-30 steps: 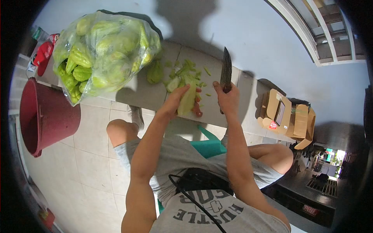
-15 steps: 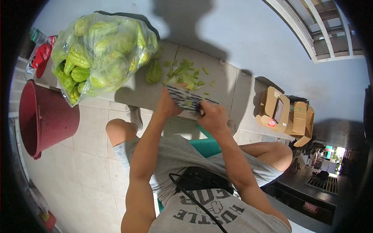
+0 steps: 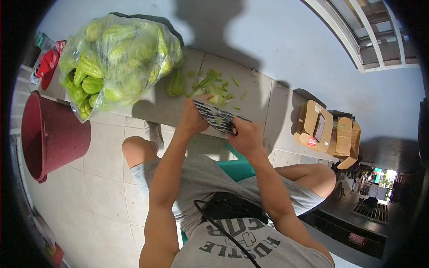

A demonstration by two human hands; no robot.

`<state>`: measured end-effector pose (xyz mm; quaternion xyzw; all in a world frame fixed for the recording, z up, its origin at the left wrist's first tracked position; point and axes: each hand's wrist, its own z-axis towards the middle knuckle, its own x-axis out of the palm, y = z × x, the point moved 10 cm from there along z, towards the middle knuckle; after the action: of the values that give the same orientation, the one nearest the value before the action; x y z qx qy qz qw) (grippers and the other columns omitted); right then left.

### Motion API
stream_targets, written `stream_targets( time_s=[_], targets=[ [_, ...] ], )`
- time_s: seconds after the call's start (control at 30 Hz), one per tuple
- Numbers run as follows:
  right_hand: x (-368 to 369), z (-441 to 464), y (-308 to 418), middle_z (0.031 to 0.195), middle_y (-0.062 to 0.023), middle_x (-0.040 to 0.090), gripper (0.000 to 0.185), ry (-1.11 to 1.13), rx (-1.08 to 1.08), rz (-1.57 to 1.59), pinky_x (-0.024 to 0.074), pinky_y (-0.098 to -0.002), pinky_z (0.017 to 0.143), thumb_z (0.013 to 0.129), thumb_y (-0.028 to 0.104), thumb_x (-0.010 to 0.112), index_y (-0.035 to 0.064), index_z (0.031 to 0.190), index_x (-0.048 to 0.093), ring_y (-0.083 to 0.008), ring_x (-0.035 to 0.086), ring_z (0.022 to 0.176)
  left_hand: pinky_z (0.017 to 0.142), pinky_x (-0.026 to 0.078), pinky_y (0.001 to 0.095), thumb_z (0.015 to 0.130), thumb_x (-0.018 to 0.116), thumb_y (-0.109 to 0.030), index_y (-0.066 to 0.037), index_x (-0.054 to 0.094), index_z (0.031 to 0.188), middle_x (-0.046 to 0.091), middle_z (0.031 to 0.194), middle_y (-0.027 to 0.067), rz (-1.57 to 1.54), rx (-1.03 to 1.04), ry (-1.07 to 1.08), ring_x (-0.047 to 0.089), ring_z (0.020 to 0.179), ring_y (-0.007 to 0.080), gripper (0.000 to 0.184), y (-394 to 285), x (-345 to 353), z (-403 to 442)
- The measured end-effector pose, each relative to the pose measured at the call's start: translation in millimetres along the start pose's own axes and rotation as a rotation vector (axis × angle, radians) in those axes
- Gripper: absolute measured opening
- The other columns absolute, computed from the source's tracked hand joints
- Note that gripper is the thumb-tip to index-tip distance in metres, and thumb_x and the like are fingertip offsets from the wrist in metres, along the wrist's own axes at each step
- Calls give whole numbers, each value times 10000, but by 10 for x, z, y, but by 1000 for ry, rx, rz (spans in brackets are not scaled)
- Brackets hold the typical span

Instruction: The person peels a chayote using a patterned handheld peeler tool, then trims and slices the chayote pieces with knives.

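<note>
My right hand (image 3: 246,135) is closed round the handle of a broad knife (image 3: 213,117), whose dark, streaked blade slants up toward my left hand. Bits of green cling to the blade. My left hand (image 3: 193,117) is closed on a pale green chayote (image 3: 216,99), mostly hidden behind the blade and my fingers. Beyond them, green peelings (image 3: 210,81) lie scattered on the tiled ledge (image 3: 254,96). A whole chayote (image 3: 176,83) rests on the ledge left of the peelings.
A big clear plastic bag (image 3: 127,58) full of chayotes stands on the ledge at left. A maroon bucket (image 3: 58,134) is on the floor below it. Opened cardboard boxes (image 3: 328,129) sit at right. A green stool (image 3: 234,169) is under me.
The knife blade has shifted slightly and looks sharper, less smeared by motion. Both hands keep their grip in nearly the same place.
</note>
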<state>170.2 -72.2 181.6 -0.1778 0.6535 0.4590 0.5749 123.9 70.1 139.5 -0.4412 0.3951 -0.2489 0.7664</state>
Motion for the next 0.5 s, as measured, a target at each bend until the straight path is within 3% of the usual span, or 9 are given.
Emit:
stream_targets(
  time_s=[0.1,0.17,0.27,0.3,0.33,0.4,0.47,0.5],
  targets=[
    [32,9,-76,687,-181,626,168,-19,24,11,494,-443,596,689,86,707,29,804,599,-386,636,668,799,521,400,648,724,-102,32,687,912,707,895,191,-12,31,9,684,848,355,298,12,25,-4],
    [132,-21,-320,682,-182,622,172,-33,42,8,493,-442,599,692,89,702,27,819,605,-388,633,664,788,529,383,671,711,-138,41,689,933,711,900,195,31,-154,86,689,846,352,318,161,88,-7],
    [212,40,-737,664,-187,613,131,-59,102,-39,488,-428,601,716,90,680,22,805,611,-385,625,647,774,532,411,691,724,-171,69,659,1025,681,936,257,-30,-90,8,681,849,383,417,111,1,-17],
    [215,0,-835,694,-193,629,130,-12,221,-14,499,-453,622,732,107,668,22,821,626,-396,637,690,774,532,411,691,724,-171,69,659,1025,681,936,257,-30,-98,6,681,849,383,417,211,40,-44],
    [224,-90,-932,725,-198,645,135,36,348,9,510,-477,643,749,124,657,22,837,641,-407,648,733,770,538,402,724,696,-180,57,667,1015,691,920,216,-110,-143,-4,681,837,342,376,371,110,-84],
    [97,-79,-867,721,-201,643,141,-18,361,40,502,-479,635,747,134,661,16,821,640,-407,647,724,766,544,393,757,668,-189,45,676,1004,700,904,175,-189,-175,-14,681,825,302,341,406,125,-41],
    [52,-85,-839,717,-203,641,149,-71,367,80,494,-481,627,746,145,664,10,805,640,-406,645,715,767,555,442,897,555,-281,15,613,1167,673,934,157,-1109,-652,108,667,864,302,405,648,455,-186],
    [43,-132,-900,700,-206,632,155,-112,417,177,486,-469,616,743,149,664,2,782,634,-400,639,693,767,555,442,897,555,-281,15,613,1167,673,934,157,-1106,-648,104,667,864,302,405,647,406,-162]
  ],
)
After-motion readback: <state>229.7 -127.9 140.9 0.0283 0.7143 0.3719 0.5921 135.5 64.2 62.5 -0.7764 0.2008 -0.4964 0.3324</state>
